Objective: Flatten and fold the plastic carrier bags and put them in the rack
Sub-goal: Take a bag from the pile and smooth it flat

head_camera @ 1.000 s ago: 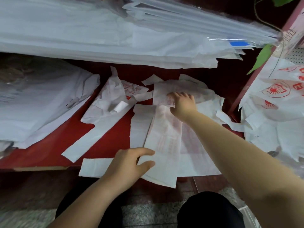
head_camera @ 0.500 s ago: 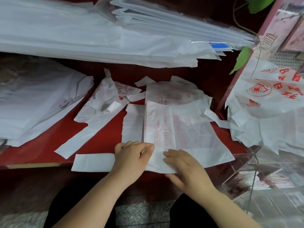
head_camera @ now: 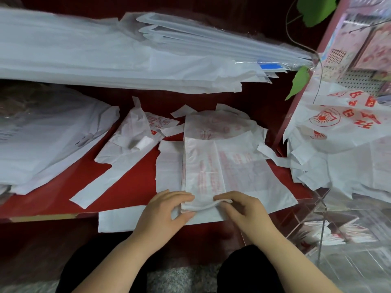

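Observation:
A white carrier bag with red print (head_camera: 203, 166), folded lengthwise into a narrow strip, lies on the red shelf (head_camera: 131, 187) in front of me. My left hand (head_camera: 167, 212) and my right hand (head_camera: 243, 210) pinch its near end between thumb and fingers, and that end is lifted and curling over. Under it lies another flattened white bag (head_camera: 254, 180). A crumpled bag (head_camera: 135, 140) lies to the left. A clear acrylic rack (head_camera: 330, 225) with folded bags inside stands at the lower right.
A thick stack of large white bags (head_camera: 127, 60) overhangs the back of the shelf. More white bags (head_camera: 46, 140) are heaped at the left. A loose pile of red-printed bags (head_camera: 342, 134) hangs at the right, beside a red post (head_camera: 296, 108) and green leaves (head_camera: 298, 81).
My right hand came back from the far end of the bag to its near end. Both hands, which pressed the near edge flat, now pinch it and lift it off the shelf.

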Demonstrator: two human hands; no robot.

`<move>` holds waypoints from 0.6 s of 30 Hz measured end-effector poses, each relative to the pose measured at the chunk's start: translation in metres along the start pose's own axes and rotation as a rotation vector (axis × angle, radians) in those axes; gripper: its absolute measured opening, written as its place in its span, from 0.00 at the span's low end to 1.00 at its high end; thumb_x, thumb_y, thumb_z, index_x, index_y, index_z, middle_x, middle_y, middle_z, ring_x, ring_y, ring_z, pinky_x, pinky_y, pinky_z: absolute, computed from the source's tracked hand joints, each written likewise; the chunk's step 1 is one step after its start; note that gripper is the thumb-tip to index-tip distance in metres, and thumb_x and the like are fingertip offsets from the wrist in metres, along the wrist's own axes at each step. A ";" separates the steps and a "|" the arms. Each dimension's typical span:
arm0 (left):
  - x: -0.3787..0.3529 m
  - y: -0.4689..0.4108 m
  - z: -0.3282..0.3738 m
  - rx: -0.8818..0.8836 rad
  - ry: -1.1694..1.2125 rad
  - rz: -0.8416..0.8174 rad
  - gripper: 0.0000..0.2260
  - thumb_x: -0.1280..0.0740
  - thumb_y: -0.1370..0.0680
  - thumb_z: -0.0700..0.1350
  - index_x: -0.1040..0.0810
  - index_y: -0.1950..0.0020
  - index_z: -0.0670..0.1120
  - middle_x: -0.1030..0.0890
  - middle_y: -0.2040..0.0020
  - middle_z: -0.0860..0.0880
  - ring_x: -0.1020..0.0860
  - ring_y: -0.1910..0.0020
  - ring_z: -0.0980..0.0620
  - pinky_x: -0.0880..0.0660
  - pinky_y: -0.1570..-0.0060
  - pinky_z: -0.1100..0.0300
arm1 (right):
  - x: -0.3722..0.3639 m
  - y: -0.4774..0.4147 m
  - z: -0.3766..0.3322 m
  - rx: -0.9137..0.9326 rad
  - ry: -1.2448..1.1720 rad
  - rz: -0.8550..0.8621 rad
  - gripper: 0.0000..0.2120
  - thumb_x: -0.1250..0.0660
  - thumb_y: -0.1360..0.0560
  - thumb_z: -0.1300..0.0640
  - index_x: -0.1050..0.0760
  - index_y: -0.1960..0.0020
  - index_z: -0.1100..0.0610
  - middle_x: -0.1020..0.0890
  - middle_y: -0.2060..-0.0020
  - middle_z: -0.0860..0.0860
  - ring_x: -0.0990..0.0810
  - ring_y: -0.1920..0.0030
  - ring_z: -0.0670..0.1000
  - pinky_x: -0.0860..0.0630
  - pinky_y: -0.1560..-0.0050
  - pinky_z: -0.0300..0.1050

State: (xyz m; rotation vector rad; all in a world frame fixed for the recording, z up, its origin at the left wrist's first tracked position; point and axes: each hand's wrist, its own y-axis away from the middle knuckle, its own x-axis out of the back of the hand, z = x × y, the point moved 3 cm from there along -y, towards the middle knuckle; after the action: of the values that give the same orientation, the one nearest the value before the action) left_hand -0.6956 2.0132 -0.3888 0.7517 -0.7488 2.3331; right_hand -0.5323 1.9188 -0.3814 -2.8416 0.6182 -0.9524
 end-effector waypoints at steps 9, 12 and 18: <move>0.009 -0.048 -0.012 0.318 0.134 0.068 0.05 0.32 0.25 0.45 0.19 0.52 0.45 0.18 0.57 0.52 0.21 0.55 0.54 0.30 0.59 0.67 | 0.000 -0.045 -0.006 -0.185 -0.034 0.074 0.04 0.37 0.26 0.62 0.24 0.58 0.62 0.26 0.68 0.50 0.31 0.67 0.45 0.36 0.68 0.31; 0.007 -0.058 -0.016 0.345 0.104 0.087 0.05 0.32 0.25 0.46 0.19 0.55 0.45 0.17 0.60 0.50 0.21 0.53 0.48 0.28 0.50 0.59 | 0.001 -0.054 0.000 -0.219 0.015 0.122 0.02 0.35 0.27 0.61 0.25 0.58 0.58 0.24 0.67 0.50 0.29 0.67 0.46 0.35 0.66 0.32; 0.003 -0.062 -0.016 0.321 -0.144 0.217 0.13 0.35 0.24 0.51 0.26 0.40 0.51 0.22 0.61 0.55 0.30 0.57 0.60 0.52 0.31 0.61 | 0.000 -0.056 0.004 -0.186 0.246 0.194 0.07 0.34 0.26 0.58 0.22 0.49 0.57 0.28 0.73 0.42 0.29 0.68 0.45 0.33 0.63 0.30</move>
State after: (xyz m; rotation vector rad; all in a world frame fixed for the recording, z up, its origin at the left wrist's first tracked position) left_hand -0.6625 2.0673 -0.3774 1.0301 -0.5427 2.6559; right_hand -0.5102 1.9696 -0.3731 -2.7693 1.0384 -1.2795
